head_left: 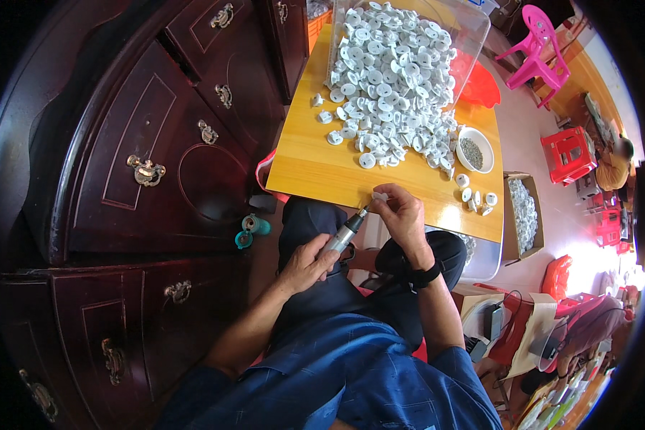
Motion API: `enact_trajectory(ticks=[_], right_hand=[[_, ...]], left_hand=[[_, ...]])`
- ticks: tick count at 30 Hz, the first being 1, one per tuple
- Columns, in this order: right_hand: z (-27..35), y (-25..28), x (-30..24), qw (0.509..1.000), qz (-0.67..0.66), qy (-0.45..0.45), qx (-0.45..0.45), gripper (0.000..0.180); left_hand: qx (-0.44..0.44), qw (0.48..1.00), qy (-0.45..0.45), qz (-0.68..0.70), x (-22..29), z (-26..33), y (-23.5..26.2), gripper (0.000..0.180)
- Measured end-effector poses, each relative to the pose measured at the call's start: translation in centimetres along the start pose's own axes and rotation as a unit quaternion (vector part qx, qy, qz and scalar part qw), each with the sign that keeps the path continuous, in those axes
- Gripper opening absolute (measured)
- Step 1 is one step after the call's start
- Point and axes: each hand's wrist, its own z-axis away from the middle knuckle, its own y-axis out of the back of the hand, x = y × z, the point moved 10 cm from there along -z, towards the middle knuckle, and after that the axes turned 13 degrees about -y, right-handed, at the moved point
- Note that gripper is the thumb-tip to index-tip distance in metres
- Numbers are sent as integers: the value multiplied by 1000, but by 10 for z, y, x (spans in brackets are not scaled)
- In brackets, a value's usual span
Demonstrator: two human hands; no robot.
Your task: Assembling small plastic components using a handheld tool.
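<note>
My left hand [308, 266] is wrapped round the grey barrel of an electric screwdriver [345, 235], held above my lap with its black nose slanting up and to the right. At the tip, my right hand [403, 215] pinches a small white plastic part [381, 196] between thumb and fingers. The bit meets or nearly meets that part; contact is too small to tell. Just beyond lies the wooden table [304, 159], heaped with similar white round parts [398, 93]. On its right side stands a white bowl [489, 165] of tiny grey metal pieces, with several loose white parts [473, 196] nearby.
The heap spills from a clear plastic bin [480, 39] beside a red basin [482, 89]. A carton [510, 247] of white parts stands right of the table. Dark wooden drawers [140, 150] close off the left. Farther right are a pink chair [541, 61], red stool [570, 154] and other people.
</note>
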Motion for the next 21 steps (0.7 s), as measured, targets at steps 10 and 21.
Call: enact_trajectory(ticks=[10, 21], right_hand=[[0, 3, 2, 1000, 3, -8, 17, 16], [0, 3, 3, 1000, 5, -10, 14, 16]], left_hand=[[1, 1000, 4, -3, 0, 0, 1, 36], [-1, 1000, 12, 10, -1, 1, 0, 37]])
